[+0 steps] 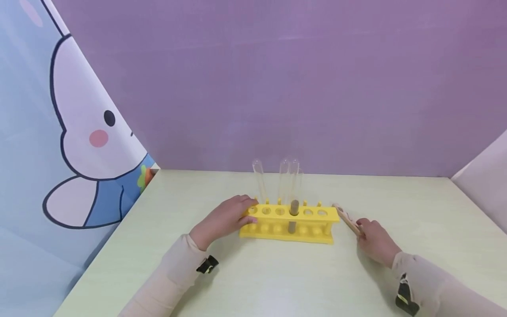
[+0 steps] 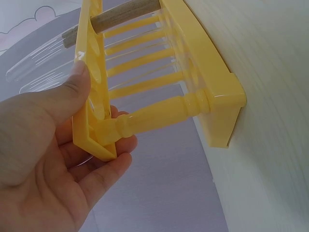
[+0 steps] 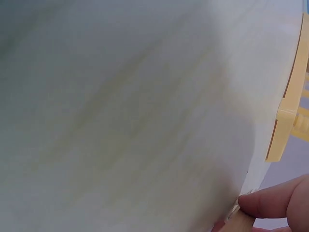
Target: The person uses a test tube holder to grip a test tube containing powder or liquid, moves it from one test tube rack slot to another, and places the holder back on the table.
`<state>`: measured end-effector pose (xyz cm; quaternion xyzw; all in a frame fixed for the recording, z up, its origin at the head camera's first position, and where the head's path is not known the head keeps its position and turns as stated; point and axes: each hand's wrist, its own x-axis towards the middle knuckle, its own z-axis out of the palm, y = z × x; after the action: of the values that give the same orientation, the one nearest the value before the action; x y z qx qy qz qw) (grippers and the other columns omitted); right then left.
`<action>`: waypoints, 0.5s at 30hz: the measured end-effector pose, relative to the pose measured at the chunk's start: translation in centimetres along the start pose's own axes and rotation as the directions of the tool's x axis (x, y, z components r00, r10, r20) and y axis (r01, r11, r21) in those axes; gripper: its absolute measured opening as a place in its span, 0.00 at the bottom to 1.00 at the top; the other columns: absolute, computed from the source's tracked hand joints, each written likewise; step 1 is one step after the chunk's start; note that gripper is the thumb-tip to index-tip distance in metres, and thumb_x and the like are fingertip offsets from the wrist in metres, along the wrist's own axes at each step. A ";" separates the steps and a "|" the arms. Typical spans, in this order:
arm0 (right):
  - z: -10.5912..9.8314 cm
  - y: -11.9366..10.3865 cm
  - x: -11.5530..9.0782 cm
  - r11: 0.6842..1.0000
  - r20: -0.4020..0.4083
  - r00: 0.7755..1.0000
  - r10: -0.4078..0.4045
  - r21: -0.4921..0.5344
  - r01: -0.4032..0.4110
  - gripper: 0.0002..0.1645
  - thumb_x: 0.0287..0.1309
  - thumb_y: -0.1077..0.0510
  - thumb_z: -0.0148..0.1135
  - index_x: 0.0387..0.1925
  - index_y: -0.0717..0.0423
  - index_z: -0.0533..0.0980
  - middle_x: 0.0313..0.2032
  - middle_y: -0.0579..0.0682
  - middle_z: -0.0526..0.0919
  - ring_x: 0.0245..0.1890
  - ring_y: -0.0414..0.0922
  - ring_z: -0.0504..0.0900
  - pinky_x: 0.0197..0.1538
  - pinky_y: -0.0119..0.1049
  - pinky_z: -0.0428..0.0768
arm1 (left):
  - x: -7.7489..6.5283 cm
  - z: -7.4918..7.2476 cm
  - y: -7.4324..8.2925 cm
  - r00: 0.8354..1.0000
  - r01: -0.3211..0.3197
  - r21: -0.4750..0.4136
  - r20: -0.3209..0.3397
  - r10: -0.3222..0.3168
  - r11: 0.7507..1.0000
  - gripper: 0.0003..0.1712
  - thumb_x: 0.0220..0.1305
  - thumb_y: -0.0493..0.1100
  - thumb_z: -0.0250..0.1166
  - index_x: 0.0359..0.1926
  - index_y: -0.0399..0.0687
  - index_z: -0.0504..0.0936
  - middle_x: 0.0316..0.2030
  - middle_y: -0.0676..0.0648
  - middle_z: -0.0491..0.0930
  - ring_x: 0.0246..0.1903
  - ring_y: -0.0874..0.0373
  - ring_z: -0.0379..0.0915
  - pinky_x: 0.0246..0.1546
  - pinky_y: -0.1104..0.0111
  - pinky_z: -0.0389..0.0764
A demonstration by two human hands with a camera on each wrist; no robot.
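Observation:
A yellow test tube rack (image 1: 310, 239) stands upright on the table, with a row of round holes along its top bar. My left hand (image 1: 225, 220) grips the left end of that bar, thumb in front and fingers behind. Several clear test tubes (image 1: 259, 174) are upside down at the back of the rack. One hole holds a grey-brown cylinder (image 1: 294, 207), and what it is made of I cannot tell. Right of the rack, my right hand (image 1: 375, 242) pinches one end of a wooden test tube holder (image 1: 347, 219); its far end lies near the rack's right end.
The pale table (image 1: 285, 277) reaches back to a purple backdrop (image 1: 285, 88). At the left hangs a blue cloth (image 1: 23, 176) with a cartoon animal on it. Each sleeve has a dark strap at the wrist.

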<state>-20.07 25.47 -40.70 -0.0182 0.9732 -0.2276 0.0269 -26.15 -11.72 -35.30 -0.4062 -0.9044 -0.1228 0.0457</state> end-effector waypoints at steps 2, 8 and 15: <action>-0.1 0.1 0.0 1.000 0.014 1.000 0.015 0.008 -0.015 0.26 0.55 0.70 0.56 0.55 0.76 0.64 0.33 0.59 0.75 0.30 0.48 0.72 0.36 0.46 0.76 | 0.0 0.0 0.0 1.000 -0.002 0.002 0.000 0.002 1.000 0.26 0.61 0.49 0.63 0.56 0.39 0.75 0.44 0.46 0.78 0.42 0.54 0.74 0.47 0.63 0.76; -0.2 0.1 0.2 0.998 0.056 0.997 0.058 0.035 -0.060 0.27 0.57 0.68 0.56 0.58 0.73 0.62 0.31 0.56 0.74 0.28 0.47 0.72 0.32 0.42 0.75 | 0.1 0.0 0.0 1.000 0.004 0.002 0.006 -0.004 1.000 0.26 0.61 0.49 0.63 0.56 0.39 0.75 0.44 0.46 0.78 0.42 0.55 0.74 0.47 0.63 0.76; -0.2 0.0 0.2 0.994 0.089 0.992 0.090 0.051 -0.095 0.28 0.58 0.66 0.55 0.58 0.72 0.61 0.30 0.54 0.75 0.27 0.47 0.71 0.30 0.38 0.72 | 0.0 0.0 -0.1 1.000 0.012 -0.007 0.011 -0.012 1.000 0.26 0.61 0.49 0.64 0.56 0.39 0.75 0.45 0.46 0.78 0.42 0.55 0.74 0.47 0.63 0.76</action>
<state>-20.28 25.58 -40.50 0.0179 0.9643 -0.2519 0.0798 -26.21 -11.73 -35.30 -0.4017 -0.9065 -0.1241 0.0387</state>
